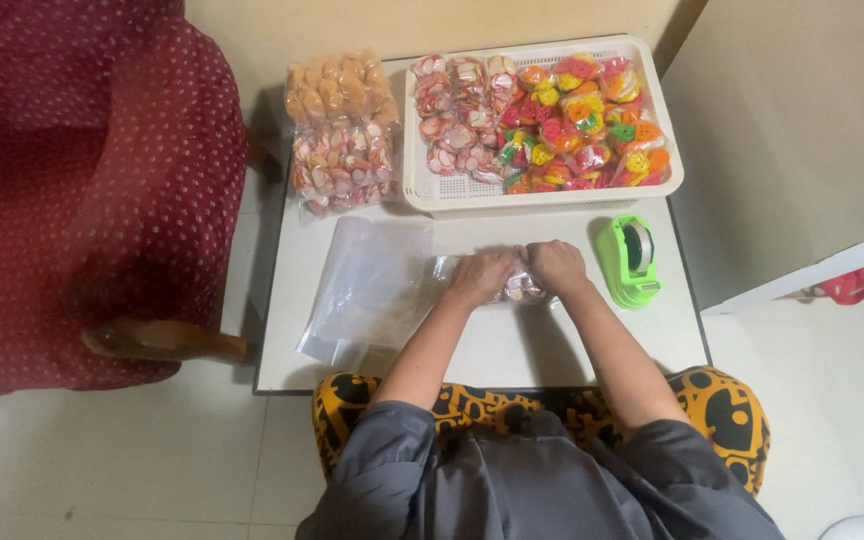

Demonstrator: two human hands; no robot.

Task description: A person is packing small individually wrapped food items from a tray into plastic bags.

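My left hand [479,276] and my right hand [555,265] are closed together on a small clear packet of pink-and-white snacks [524,292] that rests on the low white table [492,345]. The packet is mostly hidden under my fingers. A stack of empty clear plastic bags [367,290] lies flat just left of my left hand. A green tape dispenser [630,260] stands just right of my right hand.
A white plastic basket [542,195] at the table's far side holds several packets of pink-white and multicoloured snacks. A big clear bag of snacks [342,135] lies left of it. A dark red dotted cloth [82,190] covers a chair at left. A grey-white cabinet [802,150] stands at right.
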